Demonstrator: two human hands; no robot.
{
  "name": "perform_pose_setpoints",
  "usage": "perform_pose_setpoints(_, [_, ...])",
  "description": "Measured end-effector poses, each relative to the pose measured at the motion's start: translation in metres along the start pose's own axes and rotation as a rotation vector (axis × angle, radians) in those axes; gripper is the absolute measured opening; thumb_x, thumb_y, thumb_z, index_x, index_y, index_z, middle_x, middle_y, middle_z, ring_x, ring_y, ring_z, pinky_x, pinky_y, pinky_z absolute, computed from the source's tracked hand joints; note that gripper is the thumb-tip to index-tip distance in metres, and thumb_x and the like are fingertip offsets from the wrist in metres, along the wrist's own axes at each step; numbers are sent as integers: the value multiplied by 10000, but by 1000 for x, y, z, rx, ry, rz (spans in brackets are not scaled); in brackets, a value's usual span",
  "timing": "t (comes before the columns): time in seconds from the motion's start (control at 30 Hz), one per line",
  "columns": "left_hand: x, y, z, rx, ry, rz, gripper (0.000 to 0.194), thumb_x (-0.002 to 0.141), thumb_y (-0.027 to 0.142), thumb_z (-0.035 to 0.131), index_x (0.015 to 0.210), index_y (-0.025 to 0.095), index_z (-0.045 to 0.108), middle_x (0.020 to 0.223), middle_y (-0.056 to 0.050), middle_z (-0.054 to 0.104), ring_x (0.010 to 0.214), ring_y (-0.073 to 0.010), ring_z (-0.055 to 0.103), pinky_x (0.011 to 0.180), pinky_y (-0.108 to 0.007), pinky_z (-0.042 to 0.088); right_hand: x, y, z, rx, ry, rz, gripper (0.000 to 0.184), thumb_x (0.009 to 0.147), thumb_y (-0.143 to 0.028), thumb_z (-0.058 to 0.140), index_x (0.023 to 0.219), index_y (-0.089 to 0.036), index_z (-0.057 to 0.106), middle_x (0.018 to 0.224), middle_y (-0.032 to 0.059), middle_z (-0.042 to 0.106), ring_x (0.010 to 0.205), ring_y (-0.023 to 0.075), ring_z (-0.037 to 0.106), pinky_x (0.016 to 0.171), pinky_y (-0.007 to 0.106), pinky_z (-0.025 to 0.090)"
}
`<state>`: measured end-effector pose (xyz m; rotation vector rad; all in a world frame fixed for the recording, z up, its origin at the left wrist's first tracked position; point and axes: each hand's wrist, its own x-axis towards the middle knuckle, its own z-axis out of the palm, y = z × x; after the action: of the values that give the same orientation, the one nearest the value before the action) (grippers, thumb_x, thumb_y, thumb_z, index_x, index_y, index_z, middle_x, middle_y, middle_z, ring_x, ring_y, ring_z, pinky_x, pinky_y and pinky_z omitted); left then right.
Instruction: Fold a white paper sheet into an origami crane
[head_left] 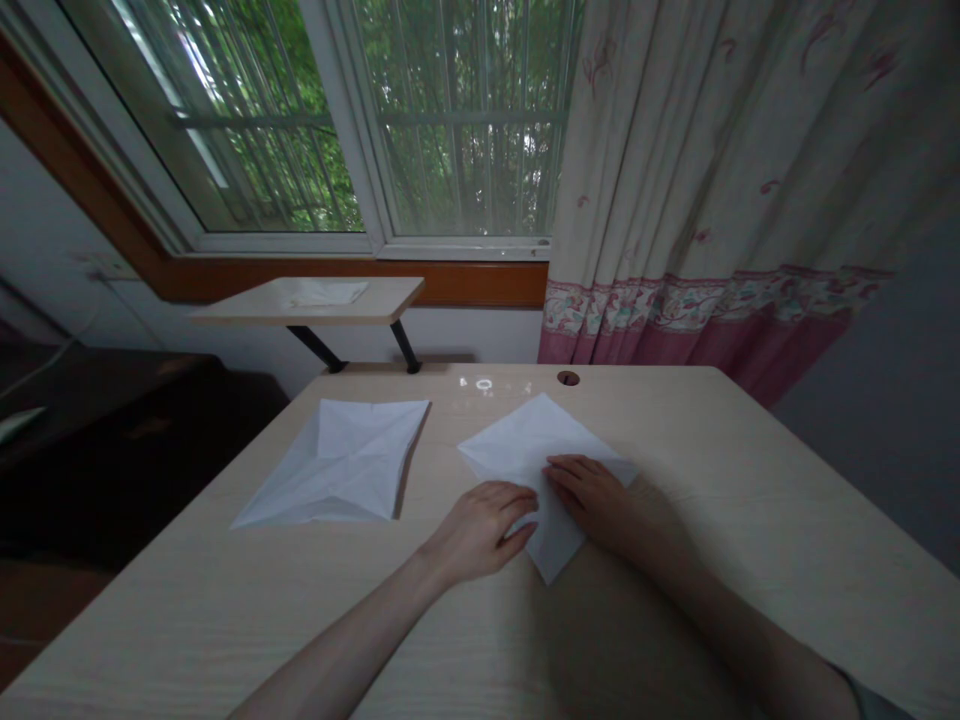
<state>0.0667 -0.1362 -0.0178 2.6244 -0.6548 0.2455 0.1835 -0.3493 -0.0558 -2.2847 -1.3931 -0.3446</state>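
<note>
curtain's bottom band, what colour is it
The curtain's bottom band is deep pink, best seen in the head view.

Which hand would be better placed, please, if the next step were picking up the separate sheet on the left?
Probably the left hand: it is nearer the separate sheet, while the right hand rests farther away.

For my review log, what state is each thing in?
Left hand: at the near paper, fingers bent
Right hand: on the near paper
Near paper: creased, diamond-shaped
Left paper: creased, spread out
Curtain: hanging, gathered at right
</note>
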Motion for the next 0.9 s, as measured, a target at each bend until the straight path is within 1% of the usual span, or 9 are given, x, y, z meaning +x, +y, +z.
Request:
perform_pose_setpoints(0.07, [0, 1, 0, 16, -7, 2, 286, 974, 312, 503, 1227, 236, 612, 1262, -42, 667, 1167, -215, 618, 1045, -405, 462, -1, 0, -2, -7, -5, -8, 320, 930, -123, 512, 1207, -204, 650, 1268, 94, 662, 1163, 241, 611, 997, 464, 517])
perform_pose_setpoints(0.17, [1, 1, -1, 45, -5, -20, 295, 988, 326, 498, 1250, 240, 603, 1263, -34, 672, 1176, -201, 618, 1122, -432, 375, -2, 2, -4, -23, 20, -7, 310, 930, -132, 522, 1196, -213, 659, 1260, 89, 668, 1164, 239, 612, 1004, 461, 513])
perform_pose_setpoints(0.3, [1, -1, 1, 72, 46, -50, 298, 1002, 346, 481, 1249, 232, 602, 1235, -35, 689, 1164, -186, 627, 1158, -442, 311, -4, 8, -8, -71, 23, 30, 287, 937, -156, 528, 1170, -225, 680, 1245, 80, 679, 1155, 247, 620, 1010, 470, 504])
perform_pose_setpoints(0.43, [1, -3, 3, 109, 93, -112, 299, 1017, 358, 446, 1215, 216, 620, 1214, -47, 699, 1137, -196, 639, 1158, -466, 296, -4, 12, -10, -106, -3, 35, 302, 945, -162, 501, 1181, -212, 682, 1245, 87, 681, 1150, 250, 630, 1009, 465, 508])
perform_pose_setpoints(0.53, [2, -2, 2, 144, 92, -179, 315, 1020, 384, 430, 1208, 222, 625, 1234, -53, 688, 1148, -213, 633, 1146, -485, 311, -5, 10, -10, -112, -9, 32, 314, 955, -186, 491, 1213, -216, 669, 1270, 84, 668, 1163, 247, 626, 1012, 459, 507])
perform_pose_setpoints(0.6, [3, -1, 2, 162, 81, -216, 339, 1019, 403, 426, 1244, 225, 606, 1271, -59, 668, 1188, -220, 612, 1149, -495, 310, -5, 8, -10, -117, -13, 30, 319, 962, -199, 484, 1227, -218, 662, 1282, 83, 662, 1173, 248, 621, 1012, 461, 507])
perform_pose_setpoints(0.8, [1, 1, 7, 217, 32, -263, 491, 973, 532, 461, 1324, 201, 555, 1432, -116, 537, 1340, -260, 489, 1172, -500, 291, -4, 4, -11, -163, -44, 23, 323, 978, -224, 466, 1241, -190, 650, 1300, 93, 650, 1185, 255, 609, 1012, 467, 501])
perform_pose_setpoints(0.9, [-2, 0, 10, 241, -9, -257, 670, 880, 632, 555, 1381, 190, 508, 1503, -154, 441, 1391, -310, 419, 1167, -521, 289, -3, 2, -12, -214, -65, -6, 334, 984, -233, 451, 1257, -188, 638, 1314, 101, 640, 1190, 263, 605, 998, 471, 505])
